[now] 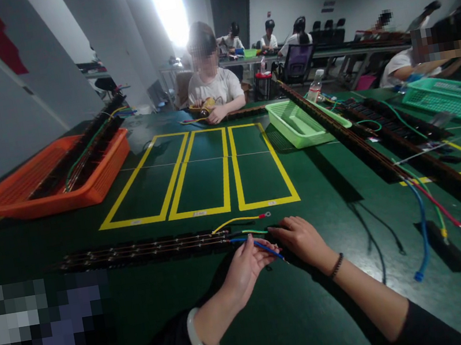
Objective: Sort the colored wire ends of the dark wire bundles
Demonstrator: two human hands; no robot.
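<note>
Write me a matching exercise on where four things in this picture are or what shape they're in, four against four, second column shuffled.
1. Orange basket
2. Yellow wire
3. Beaded bracelet
4. White bangle

A. Around the left wrist
B. Ends in a ring terminal
C. Has a long dark strip leaning in it
D. Around the right wrist

Pairs: 1-C, 2-B, 3-D, 4-A

Table (69, 233): dark green top, three yellow-outlined rectangles (214, 209) side by side at mid-surface. Orange basket (44, 212) on the left; light-green basket (313, 139) beyond the rectangles, to the right; teal basket (442, 104) at far right. Near side: dark wired strip (138, 252) lying crosswise. Right side: long dark strips (439, 163) running diagonally, loose wires among them.
</note>
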